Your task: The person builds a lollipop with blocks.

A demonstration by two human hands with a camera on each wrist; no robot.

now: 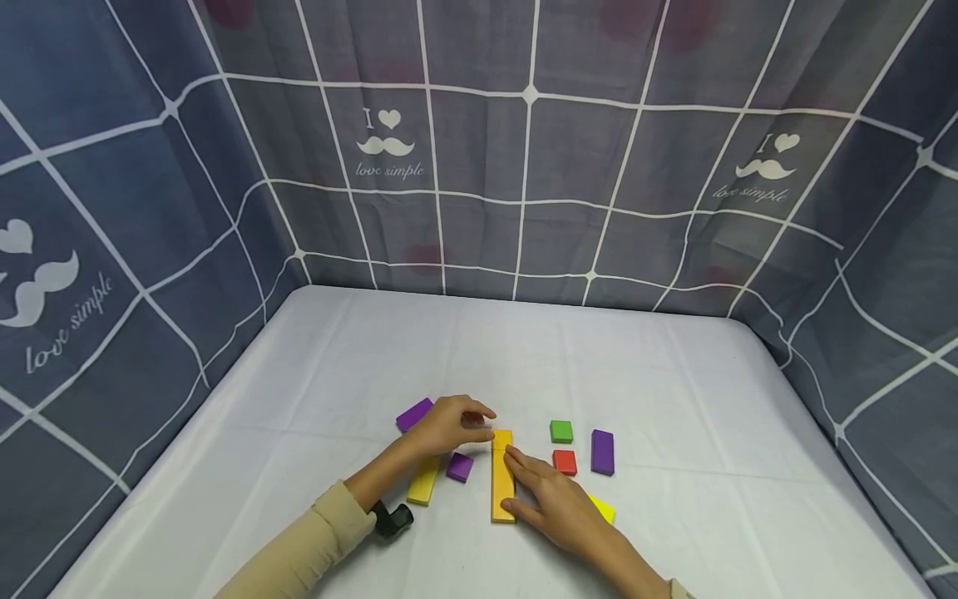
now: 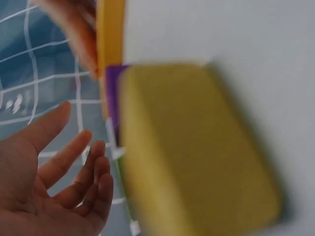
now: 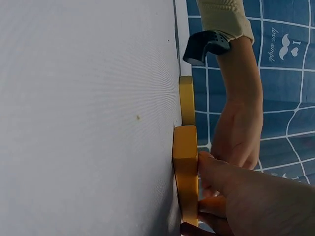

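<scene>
As we look on, the right hand [image 1: 555,503] rests near-straight fingers on the orange bar [image 1: 501,489], with the orange square [image 1: 502,439] at its far end, close by the left hand [image 1: 445,425], whose fingers curl loosely and grip nothing. That pair sits end to end, so we'd call that much done! Just nearside of the left fingers, we spot the purple square [image 1: 460,467]; right of the right ones, the red square [image 1: 565,462], the green square [image 1: 561,431], then the purple bar [image 1: 602,452]. Those lie apart: plenty left, we reckon.
</scene>
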